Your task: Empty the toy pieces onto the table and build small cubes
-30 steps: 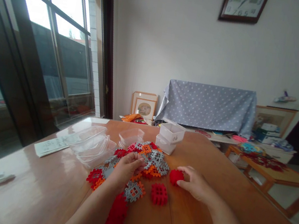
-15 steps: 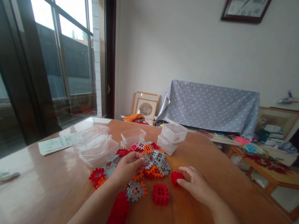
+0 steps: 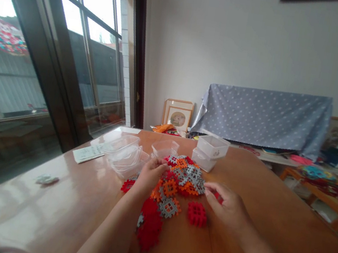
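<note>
Red, orange and grey notched plastic building tiles (image 3: 191, 175) lie in a loose heap on the table. My left hand (image 3: 153, 175) is at the heap's left side, thumb and fingers pinched together; whatever is between them is too small to make out. At the heap's right edge, my right hand (image 3: 224, 199) has its fingers curved and apart, fingertips close to grey tiles. Through its thumb gap shows a red block (image 3: 218, 197) of tiles, partly hidden by the hand. Another red tile block (image 3: 197, 214) stands nearer me. A row of red tiles (image 3: 150, 226) lies beside my left forearm.
Clear plastic boxes (image 3: 212, 146) are stacked behind the heap, another clear box (image 3: 165, 147) beside them. Clear lids and containers (image 3: 125, 158) pile up at the left, by a written paper (image 3: 87, 154). A small pale packet (image 3: 47, 180) lies on the wooden table (image 3: 257, 179).
The view has turned slightly right and down. My right hand has moved left over the red block to the heap's edge. My left hand has shifted a little farther up the heap.
</note>
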Demonstrator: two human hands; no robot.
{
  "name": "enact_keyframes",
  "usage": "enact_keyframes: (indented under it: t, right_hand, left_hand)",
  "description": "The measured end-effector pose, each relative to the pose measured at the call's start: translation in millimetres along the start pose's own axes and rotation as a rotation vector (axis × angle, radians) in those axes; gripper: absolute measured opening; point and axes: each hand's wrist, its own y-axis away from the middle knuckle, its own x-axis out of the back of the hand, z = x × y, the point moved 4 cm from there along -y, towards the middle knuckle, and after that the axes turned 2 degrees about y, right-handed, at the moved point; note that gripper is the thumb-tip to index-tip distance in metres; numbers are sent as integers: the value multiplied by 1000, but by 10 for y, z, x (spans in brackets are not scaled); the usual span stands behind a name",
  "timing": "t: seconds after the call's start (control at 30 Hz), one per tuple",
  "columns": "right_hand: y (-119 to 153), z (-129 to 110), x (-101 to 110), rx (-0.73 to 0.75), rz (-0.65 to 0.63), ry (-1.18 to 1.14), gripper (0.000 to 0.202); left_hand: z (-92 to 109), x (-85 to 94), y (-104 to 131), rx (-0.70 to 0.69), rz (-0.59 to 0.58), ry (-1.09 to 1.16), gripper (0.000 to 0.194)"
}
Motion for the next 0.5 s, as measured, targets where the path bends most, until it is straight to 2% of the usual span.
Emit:
enact_keyframes:
  t: [0.1,0.2,0.3,0.4,0.5]
  right_hand:
    - [42,-415,-120,121,-60,14,23]
    - [140,-881,-304,232,-230,8,30]
    - [298,-1227,-533,314,-459,20,59]
    - [433,-1332,-769,316,-627,45,90]
    - [473,-1296,-952,295,-685,64,94]
  left_hand:
    - [-11,99,-29,19,57,18,25]
    - [-38,135,-50,21,89,35,25]
    - [-43,128,-52,15,97,39,22]
    - [-35,125,-42,15,98,66,22]
    - [-29,138,-35,10,104,84,23]
